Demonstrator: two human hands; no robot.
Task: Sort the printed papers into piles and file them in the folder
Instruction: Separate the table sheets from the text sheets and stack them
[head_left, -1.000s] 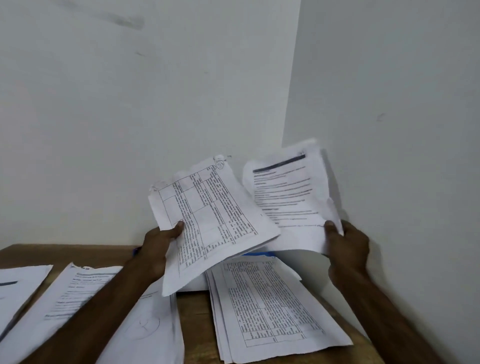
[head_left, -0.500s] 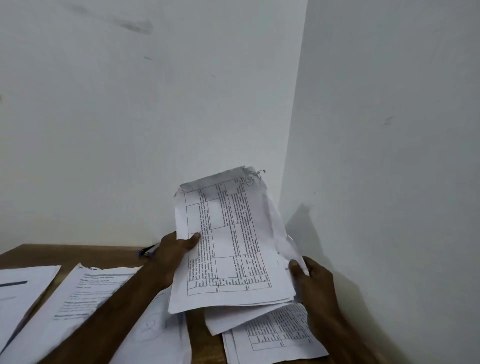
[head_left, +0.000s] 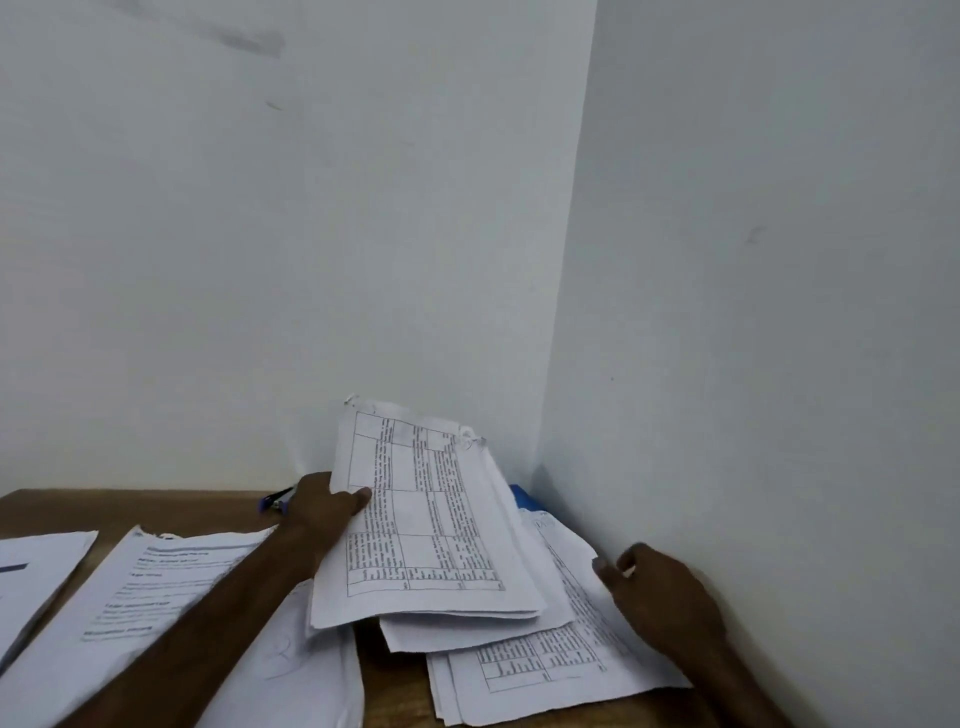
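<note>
**Against the corner wall, a sheaf of table-printed pages held at a slant**

On the wooden desk (head_left: 130, 512), pushed into the corner of two pale walls, several piles of printed paper lie spread out. The left hand (head_left: 324, 506) grips a sheaf of pages (head_left: 421, 519) by its left edge, thumb laid across the top sheet and the other fingers hidden beneath. The sheaf is tilted, its far end raised toward the wall and its near end resting low over the papers below. Its top sheet carries a ruled table with dense columns of text, too small to read.

Under the sheaf's near edge a blank-looking sheet (head_left: 467, 631) sticks out, and beneath that lies a flat pile (head_left: 545, 670) printed with similar tables, reaching toward the desk's front right. The right hand (head_left: 662, 597) rests on the right part of this pile, close to the right wall, fingers loosely curled and pinching nothing visible.

A blue folder (head_left: 522, 499) shows only as a small corner behind the sheaf, right in the angle of the walls. Just behind the left hand lies a pen (head_left: 275, 500) on the bare desk.

To the left, the left forearm crosses a pile of text pages (head_left: 150, 587) with bold headings. Another pile (head_left: 36, 566) lies at the far left edge, partly cut off.
</note>
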